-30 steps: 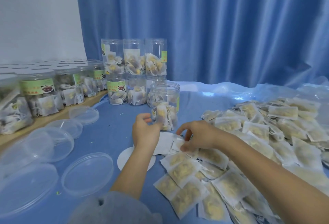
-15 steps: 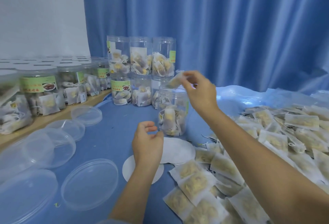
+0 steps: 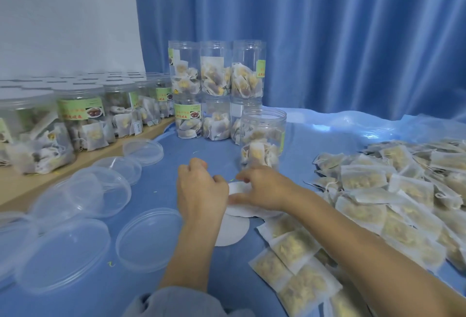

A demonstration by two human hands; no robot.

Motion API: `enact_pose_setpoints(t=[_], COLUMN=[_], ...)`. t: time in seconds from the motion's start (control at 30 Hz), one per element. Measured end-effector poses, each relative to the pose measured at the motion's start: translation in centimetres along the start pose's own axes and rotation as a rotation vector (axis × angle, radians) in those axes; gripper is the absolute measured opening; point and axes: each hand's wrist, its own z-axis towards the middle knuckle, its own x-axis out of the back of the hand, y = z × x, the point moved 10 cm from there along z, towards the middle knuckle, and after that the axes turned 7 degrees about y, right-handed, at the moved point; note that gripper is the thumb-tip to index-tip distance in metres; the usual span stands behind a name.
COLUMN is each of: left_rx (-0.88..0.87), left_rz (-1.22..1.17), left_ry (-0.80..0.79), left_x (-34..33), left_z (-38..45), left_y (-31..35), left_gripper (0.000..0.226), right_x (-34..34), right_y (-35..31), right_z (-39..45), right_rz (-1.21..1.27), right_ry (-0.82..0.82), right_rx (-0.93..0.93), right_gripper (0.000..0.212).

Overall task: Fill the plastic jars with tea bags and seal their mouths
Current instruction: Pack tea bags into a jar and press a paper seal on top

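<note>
An open plastic jar [image 3: 263, 137], part filled with tea bags, stands on the blue cloth just beyond my hands. My right hand [image 3: 262, 190] lies on a white seal disc [image 3: 237, 188] in front of the jar, thumb and fingers pinching its edge. My left hand [image 3: 201, 190] is curled at the disc's left edge; its fingertips are hidden, so I cannot tell whether it holds anything. A second white disc [image 3: 233, 232] lies nearer me, partly under my left wrist. Loose tea bags [image 3: 393, 190] are heaped to the right.
Clear lids [image 3: 148, 238] lie scattered at the left and front left. Filled jars stand stacked in two tiers [image 3: 216, 104] behind the open jar. Lidded jars [image 3: 80, 120] line a wooden ledge at the left. A blue curtain hangs behind.
My right hand dropped a tea bag into the open jar and has come down onto the white disc. My left hand has shifted slightly toward the disc.
</note>
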Motion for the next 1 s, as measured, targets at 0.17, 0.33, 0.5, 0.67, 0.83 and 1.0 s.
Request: enact_pose_setpoints(t=[0.17, 0.33, 0.5, 0.67, 0.83, 1.0], left_rx=[-0.019, 0.086, -0.007, -0.014, -0.051, 0.674], left_rz=[0.495, 0.603, 0.526, 0.126, -0.735, -1.753], left_ry=[-0.013, -0.126, -0.152, 0.004, 0.31, 0.071], left_x=[1.1, 0.1, -1.0, 0.7, 4.8, 0.7], left_z=[-0.6, -1.3, -1.3, -0.4, -0.2, 0.6], left_y=[-0.9, -2.6, -2.2, -1.2, -0.1, -4.3], left_gripper=[0.038, 0.051, 0.053, 0.065, 0.045, 0.051], right_x=[-1.9, -1.5, -1.3, 0.3, 2.1, 3.9], right_y=[0.2, 0.5, 0.9, 1.2, 3.0, 5.0], right_z=[-0.3, -0.2, -0.1, 0.0, 0.0, -0.5], right_rz=[-0.127, -0.04, 0.05, 0.183, 0.408, 0.774], right_ry=[-0.05, 0.02, 0.064, 0.239, 0.371, 0.547], right_rx=[-0.036, -0.068, -0.091, -0.131, -0.192, -0.293], right_gripper=[0.069, 0.092, 0.092, 0.1, 0.06, 0.028])
